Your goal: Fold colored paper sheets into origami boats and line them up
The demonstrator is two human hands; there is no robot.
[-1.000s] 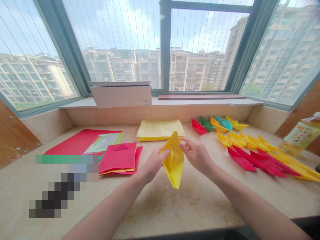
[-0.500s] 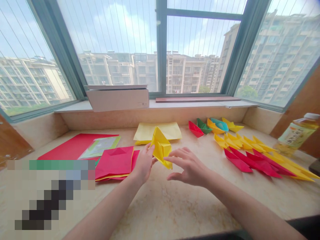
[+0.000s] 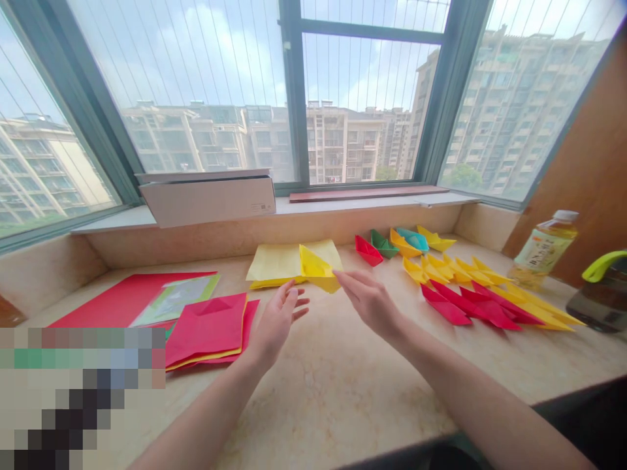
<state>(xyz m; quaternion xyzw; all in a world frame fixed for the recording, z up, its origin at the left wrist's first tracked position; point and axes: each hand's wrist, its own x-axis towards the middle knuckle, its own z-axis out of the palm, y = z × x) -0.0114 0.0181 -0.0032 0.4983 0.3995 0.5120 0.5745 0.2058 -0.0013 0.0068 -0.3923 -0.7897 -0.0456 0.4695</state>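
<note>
- A yellow folded-paper boat [image 3: 317, 271] is held up above the desk [image 3: 323, 391], in front of the pale yellow paper stack [image 3: 269, 262] from this viewpoint; I can make out no writing on it.
- The right hand [image 3: 365, 299] has its grip closed on the boat's right end, fingertips pinching the paper.
- The left hand [image 3: 278, 321] has an open grip, fingers spread, just beside the boat's lower left; whether a fingertip touches it, I cannot tell.
- Left of that hand lies a stack of crimson squares [image 3: 210, 329] with a yellow layer showing at the edge, unprinted as far as can be seen.
- Behind it, a clear packet with a lime border [image 3: 177, 298] rests partly on a large red sheet [image 3: 110, 300]; any lettering is too faint to read.
- To the right of the right hand, crimson paper boats [image 3: 482, 307] sit close to a row of yellow paper boats [image 3: 445, 269]; farther back stand a red boat [image 3: 367, 250], a green one [image 3: 383, 243], an orange one [image 3: 404, 243], a teal one [image 3: 414, 239] and another yellow one [image 3: 435, 239].
- Beyond these stands a white-capped bottle [image 3: 545, 251]. Its pale label carries large dark characters and a small orange mark, too blurred to read.
- On the windowsill, a white box [image 3: 208, 201] bears a small square code with tiny illegible print near its right end.
</note>
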